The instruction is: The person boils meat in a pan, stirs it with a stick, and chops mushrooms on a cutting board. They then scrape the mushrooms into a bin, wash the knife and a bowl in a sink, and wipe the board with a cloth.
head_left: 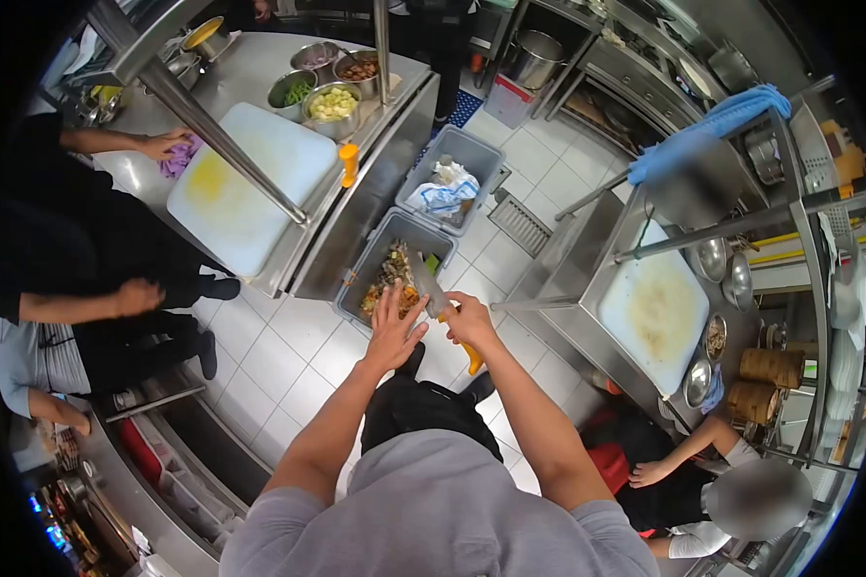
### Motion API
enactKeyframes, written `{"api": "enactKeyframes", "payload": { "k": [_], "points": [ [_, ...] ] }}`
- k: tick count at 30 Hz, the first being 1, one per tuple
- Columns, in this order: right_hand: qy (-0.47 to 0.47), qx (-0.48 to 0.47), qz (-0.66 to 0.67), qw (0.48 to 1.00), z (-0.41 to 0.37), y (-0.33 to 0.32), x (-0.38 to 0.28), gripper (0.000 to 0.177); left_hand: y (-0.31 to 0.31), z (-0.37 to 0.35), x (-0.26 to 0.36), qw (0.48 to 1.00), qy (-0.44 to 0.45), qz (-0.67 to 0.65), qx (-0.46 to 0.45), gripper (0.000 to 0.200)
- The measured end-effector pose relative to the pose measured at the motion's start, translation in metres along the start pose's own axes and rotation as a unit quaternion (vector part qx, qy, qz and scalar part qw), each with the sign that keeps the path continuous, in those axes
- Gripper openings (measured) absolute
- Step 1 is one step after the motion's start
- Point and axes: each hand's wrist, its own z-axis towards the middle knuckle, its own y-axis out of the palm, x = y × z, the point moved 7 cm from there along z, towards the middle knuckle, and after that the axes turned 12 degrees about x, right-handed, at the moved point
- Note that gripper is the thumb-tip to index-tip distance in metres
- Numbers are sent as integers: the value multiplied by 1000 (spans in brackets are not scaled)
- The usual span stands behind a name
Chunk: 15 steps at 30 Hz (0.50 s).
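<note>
My right hand is wrapped round the yellow handle of a wide-bladed knife. The blade points up and left over a grey bin that holds food scraps. Beside the knife, my left hand is spread with its fingers apart over the bin's near edge, with nothing in it. Behind this bin stands a second grey bin with white and blue plastic wrapping inside.
Left of the bins, a steel counter bears a white cutting board and bowls of chopped food. Another board lies on the right counter. People stand at the left; a person is at the lower right.
</note>
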Motion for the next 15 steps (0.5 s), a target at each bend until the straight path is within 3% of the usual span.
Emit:
{"api": "enactKeyframes", "payload": {
  "k": [5, 10, 12, 14, 15],
  "points": [
    [-26, -32, -81, 996, -4, 18, -38, 45, -3, 20, -47, 998, -52, 15, 17, 56],
    [-28, -58, -66, 996, -28, 1, -47, 43, -2, 45, -85, 995, -91, 35, 11, 54],
    [-43, -58, -78, 994, -37, -7, -43, 41, 1, 50, -109, 988, -100, 114, 5, 52],
    [2, -75, -65, 995, -40, -12, -30, 43, 14, 65, -131, 984, -87, 154, -5, 51],
    [-69, -55, -113, 990, -37, -13, -22, 43, 4, 70, -119, 976, -114, 183, -45, 51]
  ]
}}
